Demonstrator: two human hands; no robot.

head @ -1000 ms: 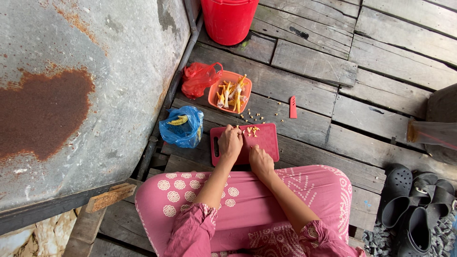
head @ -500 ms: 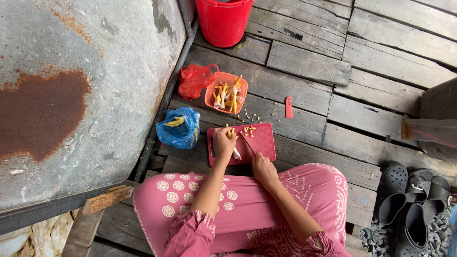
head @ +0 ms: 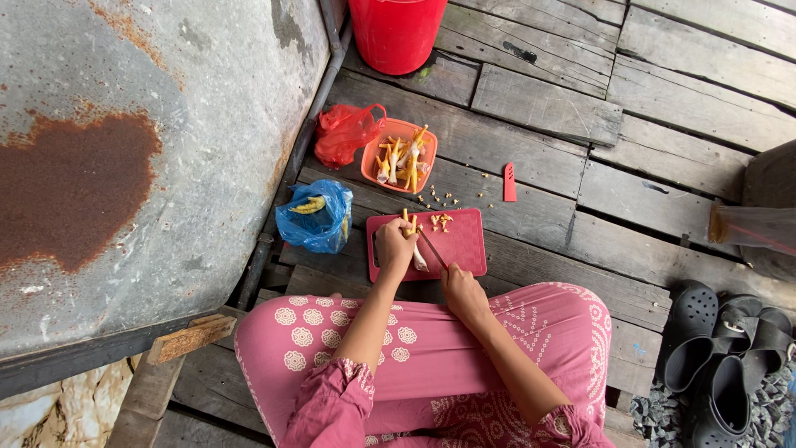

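A blue bag (head: 315,217) with something yellow in it lies on the planks at my far left. A red bag (head: 344,133) sits beyond it, touching an orange tub (head: 400,154) of chicken feet.

My left hand (head: 393,243) is closed over one chicken foot (head: 409,226), pinning it to the red board (head: 454,242); only its yellow end shows past my fingers. I judge it light, knobbly and slick-skinned, with hard bone under soft skin, so it will want to roll and slide. It is best held low on the shank, fingertips tucked back from the edge.

My right hand (head: 461,288) is wrapped around the handle of a knife (head: 431,247), whose blade slants up toward the foot. Cut bits (head: 439,221) lie on the board's far edge, and more are scattered on the planks beyond. A red sheath (head: 509,182) lies well right of the tub.
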